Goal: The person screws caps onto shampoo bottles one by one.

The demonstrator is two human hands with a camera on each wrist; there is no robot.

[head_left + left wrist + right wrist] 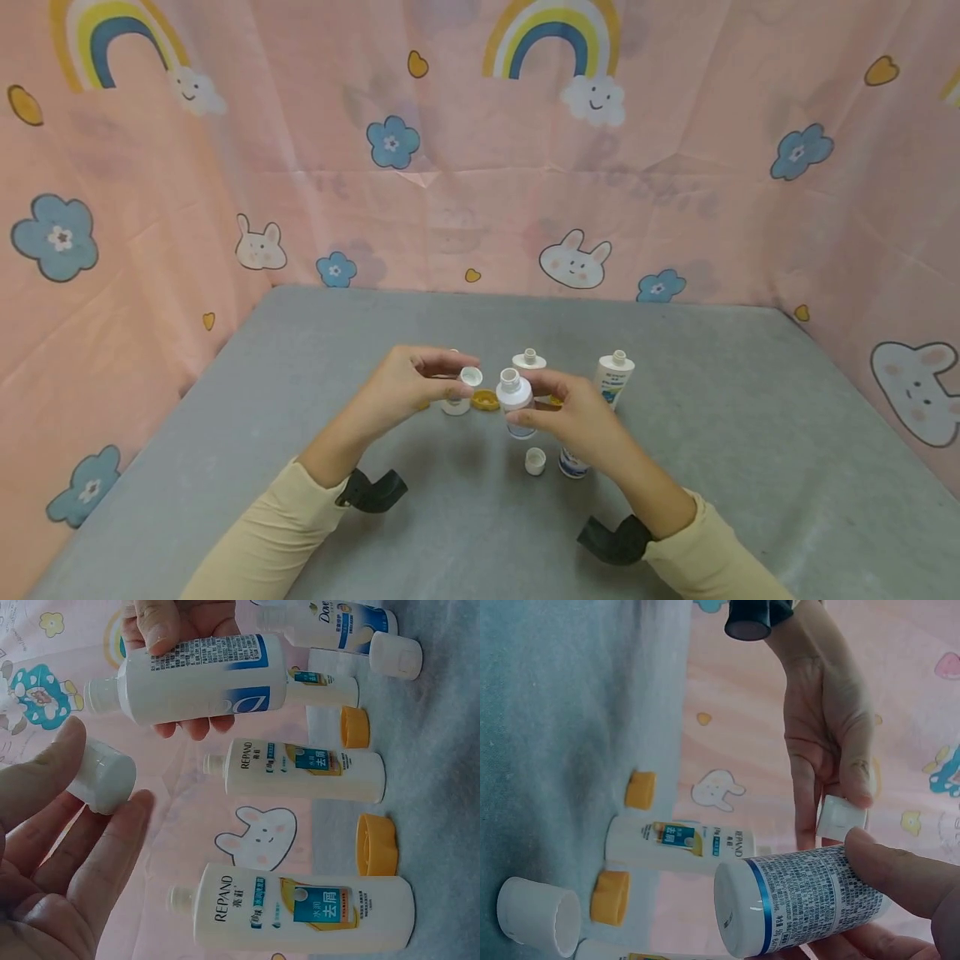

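My left hand [408,385] pinches a white bottle cap [471,377] between thumb and fingers, its hollow side showing in the head view. To the right of it, my right hand [577,417] grips a capless white bottle [516,408] round its body. The bottle stands nearly upright with its bare neck up, and the cap is a short way from that neck. Small dark print and blue lettering cover the bottle's label [210,660] in the left wrist view. Both cap [841,817] and bottle [802,900] are raised above the table in the right wrist view.
A second white cap [535,461] lies on the grey table [300,533] beside a Dove bottle [573,464], partly hidden by my right hand. Several capless REPAND bottles [304,907] stand behind, with yellow caps [375,844] near them. A patterned pink cloth [465,200] hangs around the table.
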